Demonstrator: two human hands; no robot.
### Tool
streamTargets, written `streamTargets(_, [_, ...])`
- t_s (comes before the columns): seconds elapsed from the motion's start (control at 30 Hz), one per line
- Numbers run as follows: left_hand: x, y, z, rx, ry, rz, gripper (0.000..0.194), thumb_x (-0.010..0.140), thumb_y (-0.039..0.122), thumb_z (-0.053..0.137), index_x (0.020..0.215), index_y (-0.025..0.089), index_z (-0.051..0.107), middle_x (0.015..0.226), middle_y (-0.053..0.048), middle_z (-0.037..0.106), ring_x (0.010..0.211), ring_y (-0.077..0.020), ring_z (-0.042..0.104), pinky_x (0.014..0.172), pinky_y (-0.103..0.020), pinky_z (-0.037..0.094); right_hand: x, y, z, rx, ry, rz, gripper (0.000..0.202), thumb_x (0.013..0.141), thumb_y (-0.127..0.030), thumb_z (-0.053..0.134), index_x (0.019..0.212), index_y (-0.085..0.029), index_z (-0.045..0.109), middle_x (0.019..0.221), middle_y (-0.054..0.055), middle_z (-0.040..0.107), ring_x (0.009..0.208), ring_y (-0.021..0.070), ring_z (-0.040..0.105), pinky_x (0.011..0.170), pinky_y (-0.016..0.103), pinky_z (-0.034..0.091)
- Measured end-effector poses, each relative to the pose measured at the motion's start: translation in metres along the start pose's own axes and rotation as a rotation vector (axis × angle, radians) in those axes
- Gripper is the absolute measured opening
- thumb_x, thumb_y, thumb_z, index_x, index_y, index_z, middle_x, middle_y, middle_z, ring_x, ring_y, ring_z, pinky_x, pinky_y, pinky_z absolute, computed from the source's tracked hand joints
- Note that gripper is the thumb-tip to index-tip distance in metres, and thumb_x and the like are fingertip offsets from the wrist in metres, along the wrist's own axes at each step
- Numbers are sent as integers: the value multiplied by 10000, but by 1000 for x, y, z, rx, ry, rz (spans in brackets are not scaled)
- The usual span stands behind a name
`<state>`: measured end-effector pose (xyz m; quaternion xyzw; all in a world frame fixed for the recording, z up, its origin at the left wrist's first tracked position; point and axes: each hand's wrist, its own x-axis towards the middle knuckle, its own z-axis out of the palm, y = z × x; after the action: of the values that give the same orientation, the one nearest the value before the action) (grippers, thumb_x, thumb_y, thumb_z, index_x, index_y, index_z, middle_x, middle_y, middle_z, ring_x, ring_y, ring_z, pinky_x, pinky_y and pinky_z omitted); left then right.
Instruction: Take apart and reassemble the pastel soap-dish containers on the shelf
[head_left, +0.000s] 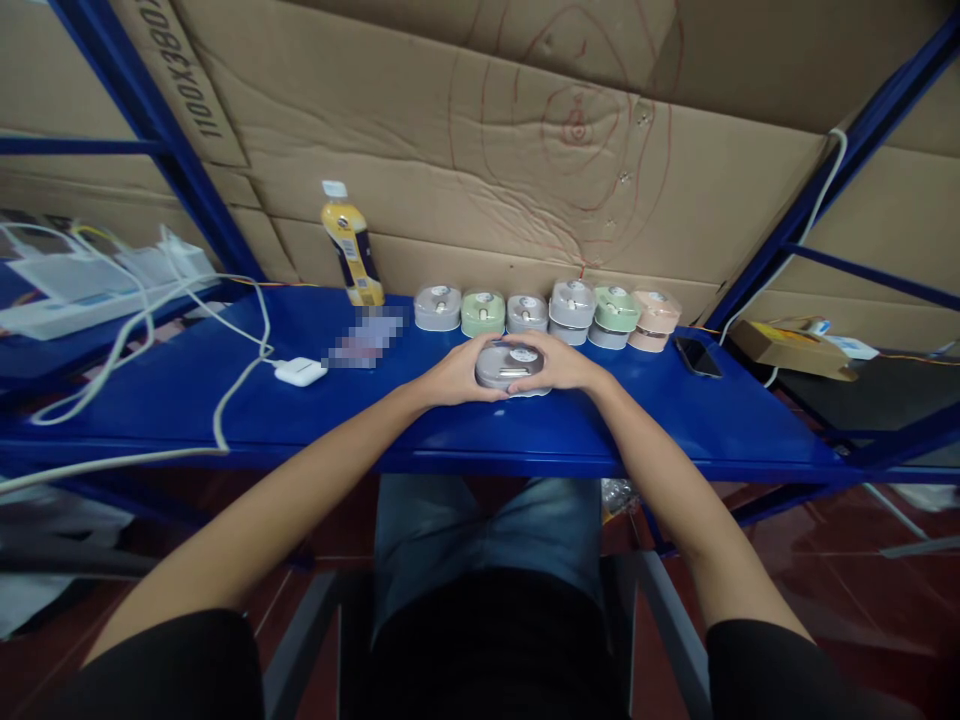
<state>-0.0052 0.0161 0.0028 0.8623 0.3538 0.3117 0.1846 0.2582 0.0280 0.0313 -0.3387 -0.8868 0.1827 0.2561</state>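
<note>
The left hand and the right hand together grasp one grey box, which is between them at the centre of the frame, above the front part of the blue table. This box is rounded, with a shiny top, a round whitish sticker and a pale latch. Just beyond stand similar boxes, grey, green and pinkish.

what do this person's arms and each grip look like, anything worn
Short black sleeves cover the upper arms, with bare forearms below. The left grip and right grip are both ungloved; no watch or bracelet shows.
</note>
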Motion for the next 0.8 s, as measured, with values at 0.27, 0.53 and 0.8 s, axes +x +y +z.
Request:
streamTargets(0.27, [0,5,-5,37,172,-93,962,784,613,885,1569,180,535,1627,-219,617,1511,-466,589,1287,-635,448,-6,5,-18,62,222,170,825,862,-813,775,1488,-280,704,1531,129,718,1412,372,672,1251,601,514])
streamTargets(0.53, [70,15,-4,125,552,-356,941,871,527,883,1614,188,415,1649,-234,522,1603,-474,444,1321,-616,374,-5,15,-49,-45,787,273,835,1079,-855,210,1273,-275,780,1210,150,797,1165,356,749,1083,593,575])
streamTargets(0.8, [165,30,42,180,625,-556,878,848,403,904,1557,107,478,1544,-326,541,1504,-569,485,1230,-692,411,-7,9,-47,-62,833,294,778,1111,-772,249,1060,-229,803,1003,132,809,1018,327,768,1022,535,596])
